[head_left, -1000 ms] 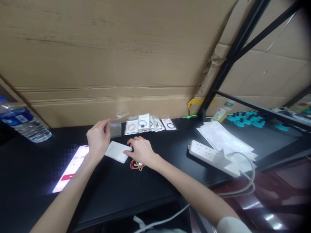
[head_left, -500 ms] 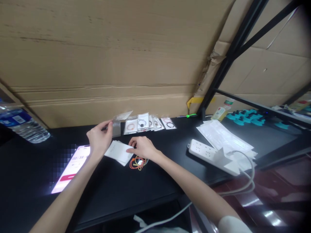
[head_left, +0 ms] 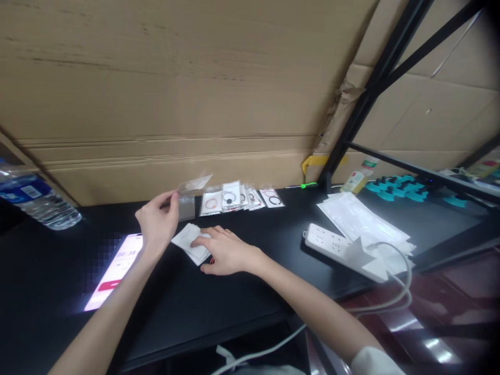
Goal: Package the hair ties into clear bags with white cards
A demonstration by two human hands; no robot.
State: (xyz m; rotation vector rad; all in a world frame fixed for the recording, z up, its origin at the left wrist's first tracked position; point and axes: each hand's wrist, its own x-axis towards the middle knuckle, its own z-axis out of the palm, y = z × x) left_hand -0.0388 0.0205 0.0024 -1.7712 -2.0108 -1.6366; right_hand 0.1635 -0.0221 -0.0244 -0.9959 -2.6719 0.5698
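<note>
My left hand (head_left: 159, 221) is closed in a pinch on a clear plastic bag (head_left: 197, 183), held up above the desk near the cardboard wall. Just under it lies a small greyish stack of clear bags (head_left: 186, 208). My right hand (head_left: 226, 251) has its fingers spread, the tips resting on a pile of white cards (head_left: 190, 240). Beneath that palm a bit of orange-red cord (head_left: 212, 261) peeks out; the rest is hidden. Right of the clear bags, several bagged bracelets on white cards (head_left: 231, 196) lie in an overlapping row.
A lit phone (head_left: 113, 276) lies by my left forearm, and a water bottle (head_left: 41, 195) is at far left. On the right are a white power strip (head_left: 339, 249) with cables, white plastic sheets (head_left: 361, 216), and several teal pieces (head_left: 398, 187) behind a black metal frame (head_left: 359, 120).
My right hand has shifted from the cards' right edge to over the cards and cords, spreading its fingers and covering most of the cord. My left hand has moved slightly left with the bag.
</note>
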